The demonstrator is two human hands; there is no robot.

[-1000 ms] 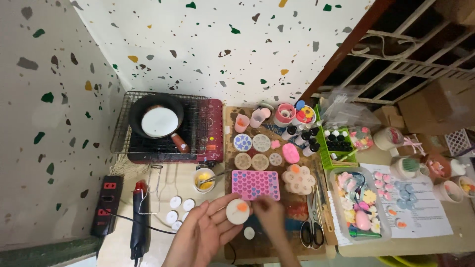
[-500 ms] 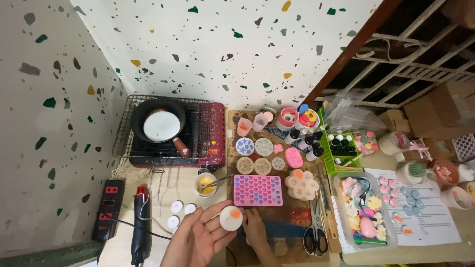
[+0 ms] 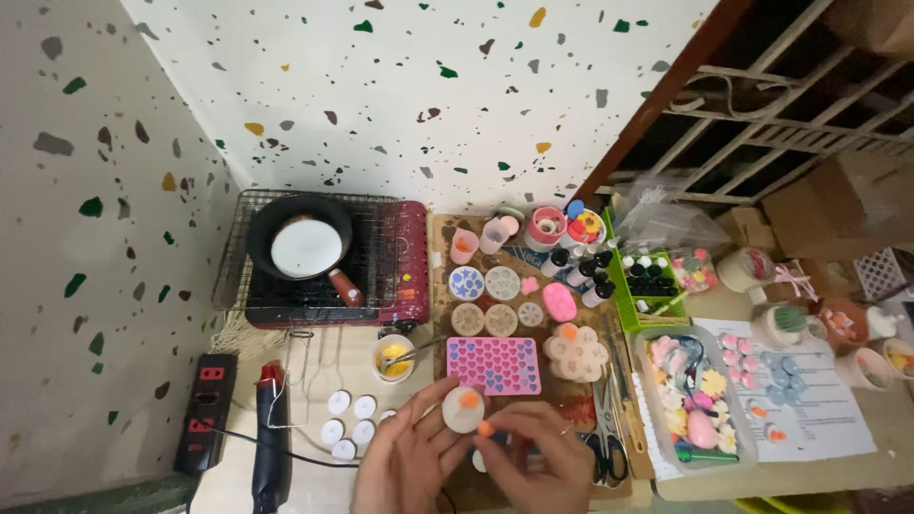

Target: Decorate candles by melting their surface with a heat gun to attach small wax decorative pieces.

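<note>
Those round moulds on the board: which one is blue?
The blue round mould, at the left end of the back row beside a pale one; the front row's are beige.

Left hand (image 3: 411, 459) holds white disc (image 3: 463, 409); right hand (image 3: 538, 459) pinches orange piece (image 3: 486, 429).

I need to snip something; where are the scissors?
In the head view, the scissors lie on the wooden board at its right edge, just right of the right hand and left of the clear tub of coloured shapes.
</note>
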